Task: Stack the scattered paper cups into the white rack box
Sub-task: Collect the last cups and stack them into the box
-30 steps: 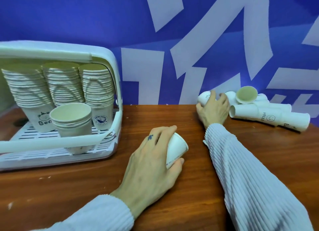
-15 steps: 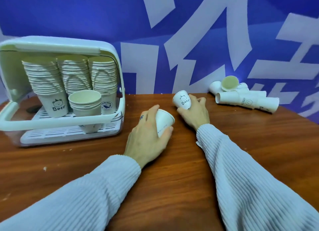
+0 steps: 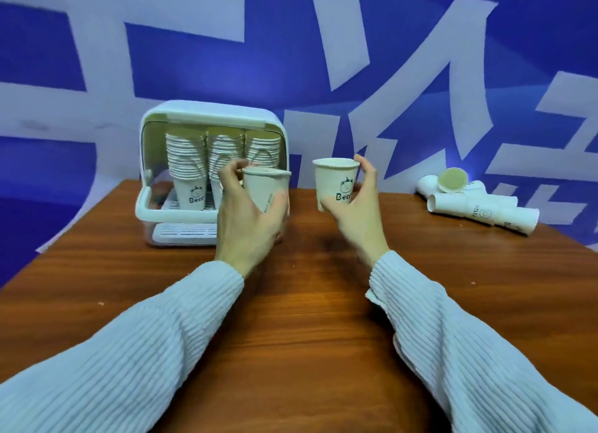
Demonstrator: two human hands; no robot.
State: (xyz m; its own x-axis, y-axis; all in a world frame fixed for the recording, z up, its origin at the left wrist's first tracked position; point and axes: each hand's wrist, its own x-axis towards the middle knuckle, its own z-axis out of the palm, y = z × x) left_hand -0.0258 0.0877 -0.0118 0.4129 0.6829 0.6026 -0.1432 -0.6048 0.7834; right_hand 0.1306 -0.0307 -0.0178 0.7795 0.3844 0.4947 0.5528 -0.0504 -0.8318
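Observation:
My left hand [image 3: 249, 219] grips a white paper cup [image 3: 263, 188] upright above the table, just in front of the white rack box [image 3: 152, 203]. My right hand [image 3: 356, 212] holds a second upright cup [image 3: 336, 183] printed with a bear and "Bear", a little to the right of the first. The two cups are apart. Inside the open rack box stand three tall stacks of cups [image 3: 223, 154]; my left hand hides the box's right side. Several loose cups [image 3: 479, 206] lie on their sides at the far right.
The brown wooden table [image 3: 307, 303] runs from the rack box to the loose cups. A blue wall with large white shapes [image 3: 388, 76] stands right behind the table's far edge. My light ribbed sleeves [image 3: 129, 361] cover the near table.
Both hands have lifted their cups off the table and turned them upright. The view has pulled back, so the rack box and the loose cups look farther away.

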